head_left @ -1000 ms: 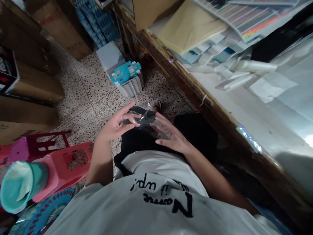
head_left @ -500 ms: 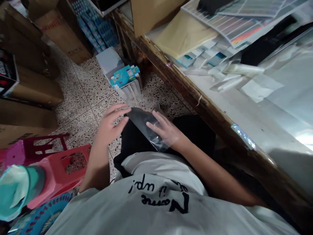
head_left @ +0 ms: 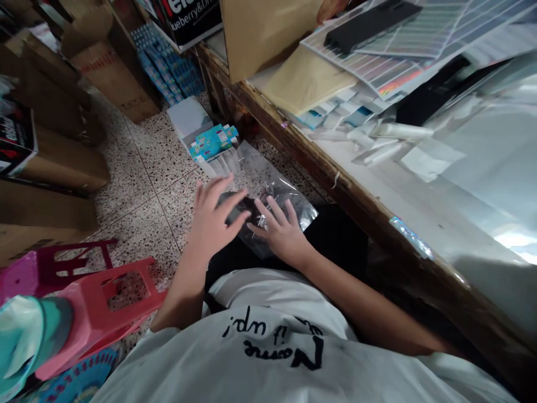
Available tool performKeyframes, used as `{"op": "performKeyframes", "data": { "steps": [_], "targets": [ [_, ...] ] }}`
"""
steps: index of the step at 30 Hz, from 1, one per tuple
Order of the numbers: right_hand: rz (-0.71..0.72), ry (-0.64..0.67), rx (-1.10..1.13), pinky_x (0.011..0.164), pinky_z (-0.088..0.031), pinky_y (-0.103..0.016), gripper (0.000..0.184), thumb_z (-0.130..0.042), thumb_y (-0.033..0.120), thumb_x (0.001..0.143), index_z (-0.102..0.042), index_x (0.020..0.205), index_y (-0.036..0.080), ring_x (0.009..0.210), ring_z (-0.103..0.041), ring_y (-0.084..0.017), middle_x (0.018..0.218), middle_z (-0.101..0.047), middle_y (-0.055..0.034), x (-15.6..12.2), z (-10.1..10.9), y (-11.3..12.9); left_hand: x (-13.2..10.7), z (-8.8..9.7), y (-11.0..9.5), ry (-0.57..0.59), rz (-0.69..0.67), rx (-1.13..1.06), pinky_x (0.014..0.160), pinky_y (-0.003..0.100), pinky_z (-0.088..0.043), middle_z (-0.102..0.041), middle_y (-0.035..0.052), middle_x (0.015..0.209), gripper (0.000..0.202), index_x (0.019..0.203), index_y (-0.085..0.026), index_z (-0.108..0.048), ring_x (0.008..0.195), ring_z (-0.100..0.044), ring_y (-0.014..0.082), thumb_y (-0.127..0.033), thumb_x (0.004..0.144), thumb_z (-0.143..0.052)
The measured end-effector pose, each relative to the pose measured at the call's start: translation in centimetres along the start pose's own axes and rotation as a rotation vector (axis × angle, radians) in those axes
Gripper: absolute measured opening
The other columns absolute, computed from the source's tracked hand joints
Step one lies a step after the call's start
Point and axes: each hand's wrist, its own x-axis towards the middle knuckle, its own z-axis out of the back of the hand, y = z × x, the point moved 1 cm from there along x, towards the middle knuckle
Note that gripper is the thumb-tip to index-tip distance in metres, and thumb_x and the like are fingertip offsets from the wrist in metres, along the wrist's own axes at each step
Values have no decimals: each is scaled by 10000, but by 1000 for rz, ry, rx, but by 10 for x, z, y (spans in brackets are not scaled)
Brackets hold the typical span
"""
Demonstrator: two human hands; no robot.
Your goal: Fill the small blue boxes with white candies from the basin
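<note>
A clear plastic bag (head_left: pixel 289 193) lies spread over my lap, its far end reaching toward the floor. My right hand (head_left: pixel 283 232) rests on the bag with its fingers spread. Over the bag's left side is my left hand (head_left: pixel 218 215), fingers apart and curved; whether its fingertips touch the film I cannot tell. Neither hand grips anything visible. Just beyond the bag, on the floor, stand flat blue printed cartons (head_left: pixel 213 143) beside a white box (head_left: pixel 188 117).
On my right runs a wooden-edged table (head_left: pixel 356 196) with printed sheets (head_left: pixel 403 50), a yellowish sheet (head_left: pixel 308 81) and a black bar-shaped object (head_left: pixel 371 25). Pink stool (head_left: pixel 92 313), teal bucket (head_left: pixel 54 330) and cardboard boxes (head_left: pixel 119 78) stand to my left.
The clear bag has turned and now spreads wider toward the right and away from me. My left hand has moved right, closer to my right hand, which stays over the lap.
</note>
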Motion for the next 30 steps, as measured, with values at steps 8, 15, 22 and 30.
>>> {"op": "performKeyframes", "data": {
  "steps": [8,15,22,30],
  "targets": [
    [48,26,-41,1233,-248,-674,415,-539,190,977,-638,1363,307,1553,-278,-360,1598,-470,-85,-5,-4,3,-6,-35,6,343,-238,-194,1218,601,-331,-660,68,1398,339,1236,-314,-718,1360,-542,276,-330,898,-730],
    [52,152,-57,1241,-250,-655,539,-608,93,892,-621,1384,313,1534,-326,-357,1587,-489,-69,-5,7,4,-11,-38,18,47,-329,-310,1092,471,-516,-778,38,1067,179,1107,-229,-739,995,-694,168,-252,943,-672],
    [75,251,-41,1226,-335,-583,431,-633,120,877,-694,1297,194,1480,-423,-348,1549,-525,-143,-3,18,-4,-13,-24,31,-48,-278,-296,1038,402,-561,-792,29,1048,201,1116,-240,-749,973,-713,154,-302,935,-685],
    [-32,-262,41,1103,-522,-496,565,-509,-24,863,-638,1339,252,1412,-527,-258,1440,-624,-113,-39,95,23,-4,-2,36,-128,-167,-296,973,379,-589,-802,35,1031,196,1075,-242,-789,967,-735,176,-332,960,-658]
  ]
}}
